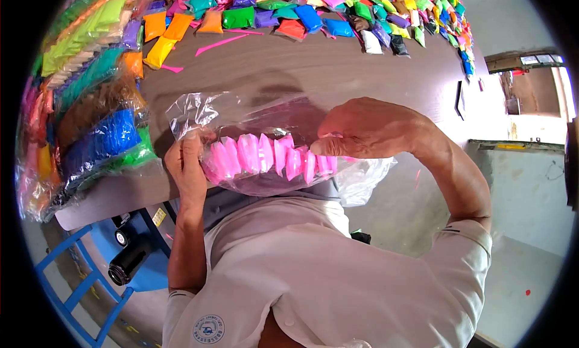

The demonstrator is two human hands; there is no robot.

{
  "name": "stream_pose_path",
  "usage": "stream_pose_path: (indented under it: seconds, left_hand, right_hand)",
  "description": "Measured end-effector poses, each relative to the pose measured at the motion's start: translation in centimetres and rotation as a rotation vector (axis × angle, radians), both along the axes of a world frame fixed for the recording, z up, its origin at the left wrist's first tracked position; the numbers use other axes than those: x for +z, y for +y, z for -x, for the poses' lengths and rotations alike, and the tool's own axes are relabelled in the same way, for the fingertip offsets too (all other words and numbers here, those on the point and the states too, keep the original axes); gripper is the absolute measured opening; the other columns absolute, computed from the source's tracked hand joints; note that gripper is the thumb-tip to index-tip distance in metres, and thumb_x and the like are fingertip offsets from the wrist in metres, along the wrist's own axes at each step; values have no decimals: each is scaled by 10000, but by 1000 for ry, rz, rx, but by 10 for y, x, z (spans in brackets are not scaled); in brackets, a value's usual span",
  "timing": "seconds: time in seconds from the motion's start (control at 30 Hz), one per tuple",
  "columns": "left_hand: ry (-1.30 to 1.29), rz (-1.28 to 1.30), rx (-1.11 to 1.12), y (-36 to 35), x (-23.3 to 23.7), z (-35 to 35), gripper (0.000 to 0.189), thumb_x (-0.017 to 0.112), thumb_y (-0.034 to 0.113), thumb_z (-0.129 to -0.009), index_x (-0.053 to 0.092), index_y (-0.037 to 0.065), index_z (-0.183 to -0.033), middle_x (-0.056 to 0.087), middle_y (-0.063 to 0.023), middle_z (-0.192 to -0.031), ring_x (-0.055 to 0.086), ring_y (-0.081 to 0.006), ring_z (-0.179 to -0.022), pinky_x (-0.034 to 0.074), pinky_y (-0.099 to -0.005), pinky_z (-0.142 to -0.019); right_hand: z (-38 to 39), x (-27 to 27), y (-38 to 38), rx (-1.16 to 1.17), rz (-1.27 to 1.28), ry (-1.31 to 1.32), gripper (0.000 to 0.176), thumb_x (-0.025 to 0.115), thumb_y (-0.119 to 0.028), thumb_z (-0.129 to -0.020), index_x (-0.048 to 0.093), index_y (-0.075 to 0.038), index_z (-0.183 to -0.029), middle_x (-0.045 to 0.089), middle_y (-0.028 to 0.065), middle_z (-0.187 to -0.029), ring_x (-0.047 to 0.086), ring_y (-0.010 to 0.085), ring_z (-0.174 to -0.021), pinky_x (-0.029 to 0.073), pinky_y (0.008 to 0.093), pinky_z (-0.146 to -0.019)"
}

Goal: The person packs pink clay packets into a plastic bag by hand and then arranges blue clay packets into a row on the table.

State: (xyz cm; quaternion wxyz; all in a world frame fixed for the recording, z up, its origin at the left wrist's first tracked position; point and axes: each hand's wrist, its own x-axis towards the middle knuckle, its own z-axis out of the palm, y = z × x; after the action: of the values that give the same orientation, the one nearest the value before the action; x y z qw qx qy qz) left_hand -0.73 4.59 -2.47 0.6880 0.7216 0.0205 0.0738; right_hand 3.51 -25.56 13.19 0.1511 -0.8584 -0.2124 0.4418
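Observation:
A clear plastic bag point(265, 182) lies across the front of my body at the table's near edge, with a row of several pink packets point(248, 153) standing side by side in it. My left hand point(188, 158) is closed on the bag's left end, thumb on top, and crumpled clear film rises above it. At the right end, my right hand point(368, 130) is bent over the bag with its thumb against the film beside the last pink packets. Its other fingers are largely hidden behind the hand. Loose film hangs below the right wrist.
Many small coloured packets point(239, 17) are heaped along the table's point(241, 64) far side. Large clear bags of coloured packets point(99, 143) crowd the left side. Pink strips point(220, 43) lie near the heap. A blue chair point(90, 275) holding a black bottle point(129, 263) stands lower left.

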Motion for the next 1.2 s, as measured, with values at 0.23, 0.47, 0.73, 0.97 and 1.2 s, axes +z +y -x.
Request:
stream_pose_path:
  seconds: [0.23, 0.47, 0.73, 0.97, 1.2]
  left_hand:
    - [-27, 24, -4, 2, -6, -1, 360, 503, 256, -1014, 709, -28, -934, 709, -66, -849, 598, -109, -771, 455, -264, -714]
    - [-16, 57, 4, 1, -7, -1, 363, 496, 249, -1014, 704, -37, -932, 707, -71, -839, 609, -118, -776, 467, -271, -723]
    - [39, 20, -6, 0, -3, -1, 379, 467, 235, -1000, 694, -66, -957, 706, -112, -887, 643, -175, -831, 493, -312, -811]
    - [53, -50, -27, 1, 1, 1, 382, 470, 239, -989, 699, -65, -963, 710, -112, -897, 644, -172, -833, 492, -308, -819]
    - [60, -75, -28, 0, 3, 0, 389, 473, 242, -994, 700, -73, -966, 717, -110, -885, 642, -162, -811, 485, -292, -778]
  right_hand:
    - [2, 12, 2, 143, 68, -128, 581, 736, -553, -751, 661, 8, -879, 654, 188, -790, 631, 368, -824, 470, 472, -736]
    - [9, -2, -4, 78, -72, -214, 500, 740, -443, -772, 679, 3, -990, 671, 193, -825, 640, 370, -877, 471, 470, -784]
    - [-4, -5, -4, 73, 35, -138, 461, 444, -391, -1020, 612, 0, -843, 599, 208, -724, 557, 401, -713, 442, 485, -685]
    - [-17, -9, 6, -25, 63, -54, 529, 402, -388, -1036, 570, 37, -769, 582, 221, -696, 536, 400, -663, 423, 494, -672]
    - [-17, -23, 9, 52, 166, -19, 303, 643, -300, -873, 661, 2, -873, 659, 183, -825, 636, 362, -839, 484, 453, -745]
